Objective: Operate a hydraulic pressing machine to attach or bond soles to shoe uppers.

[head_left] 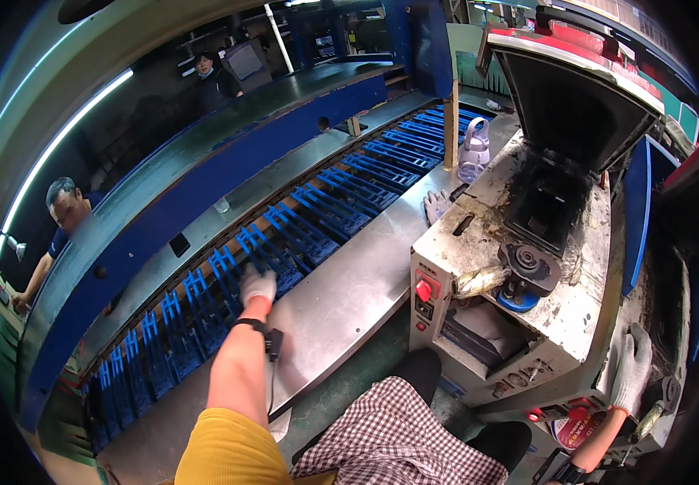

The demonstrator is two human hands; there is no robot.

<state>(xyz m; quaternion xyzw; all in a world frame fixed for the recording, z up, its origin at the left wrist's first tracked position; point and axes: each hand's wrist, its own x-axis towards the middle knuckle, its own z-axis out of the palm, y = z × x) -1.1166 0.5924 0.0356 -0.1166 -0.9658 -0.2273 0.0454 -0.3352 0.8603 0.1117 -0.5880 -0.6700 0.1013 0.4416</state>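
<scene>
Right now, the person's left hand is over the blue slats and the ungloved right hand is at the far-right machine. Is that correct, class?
Not quite: the right hand wears a whitish glove, as the head view shows. It is at the far-right machine, and the left hand is over the blue slats.

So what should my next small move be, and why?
I'd probably draw your left hand back over the metal ledge: it reaches out over the blue slats, whose gaps could snag it, while your right hand is far off to the other side.
</scene>
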